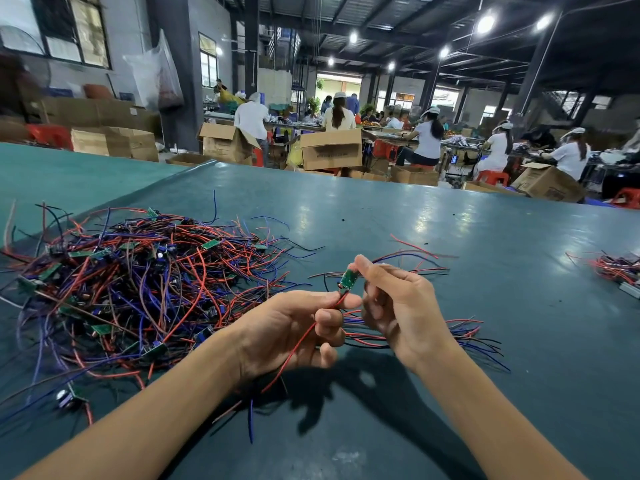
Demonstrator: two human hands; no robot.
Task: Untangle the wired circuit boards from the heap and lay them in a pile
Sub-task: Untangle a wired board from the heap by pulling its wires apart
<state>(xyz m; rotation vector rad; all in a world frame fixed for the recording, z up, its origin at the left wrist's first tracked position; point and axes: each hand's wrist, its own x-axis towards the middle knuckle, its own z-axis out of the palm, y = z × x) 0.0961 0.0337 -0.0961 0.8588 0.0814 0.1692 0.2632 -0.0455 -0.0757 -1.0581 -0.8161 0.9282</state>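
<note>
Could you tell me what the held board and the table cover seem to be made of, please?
Board: likely rigid laminate, matte green, flat with straight edges. Table cover: probably vinyl or rubber sheet, glossy teal; it mirrors lights and ridges at a fold.

Single head cam, looks fwd and down, close over table (450, 237)

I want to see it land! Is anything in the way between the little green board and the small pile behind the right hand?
Nothing visible blocks it. The circuit board, held by the left hand and right hand, is close to the pile; only the right hand itself lies between.
</note>
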